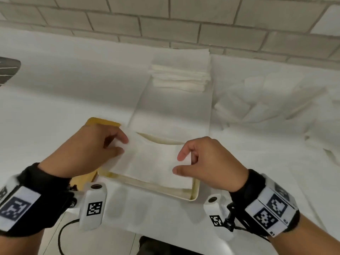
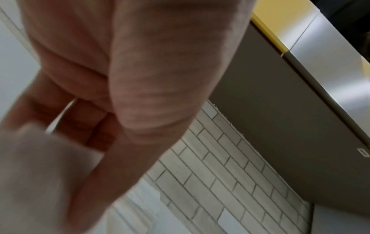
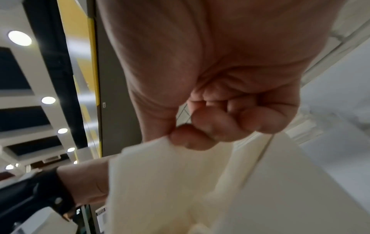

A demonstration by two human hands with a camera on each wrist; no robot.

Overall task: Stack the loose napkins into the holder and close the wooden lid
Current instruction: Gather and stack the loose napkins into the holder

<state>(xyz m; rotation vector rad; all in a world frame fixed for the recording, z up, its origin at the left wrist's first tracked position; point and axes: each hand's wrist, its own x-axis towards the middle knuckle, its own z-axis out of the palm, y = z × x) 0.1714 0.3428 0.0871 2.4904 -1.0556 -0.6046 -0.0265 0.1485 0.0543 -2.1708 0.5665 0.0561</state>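
From the head camera, both hands hold one white napkin point(image 1: 152, 161) over the open holder point(image 1: 195, 192), a shallow cream tray near the front edge of the white table point(image 1: 55, 100). The left hand point(image 1: 82, 151) pinches the napkin's left edge between thumb and curled fingers; the right hand point(image 1: 209, 162) pinches its right edge between thumb and forefinger, the other fingers tucked in. The napkin sags into the tray, and its far edge is lifted so the tray's far rim shows. The wooden lid point(image 1: 99, 122) lies flat just left of the tray, mostly under the left hand. A stack of folded napkins point(image 1: 180, 74) sits farther back by the tiled wall point(image 1: 165, 19), and more loose napkins point(image 1: 266, 100) are spread to the right

In the left wrist view, the left hand point(image 2: 124, 79) is blurred, fingers curled against the napkin point(image 2: 40, 174)

In the right wrist view, the right hand point(image 3: 210, 79) grips a corner of the napkin point(image 3: 170, 182) between thumb and fingertip
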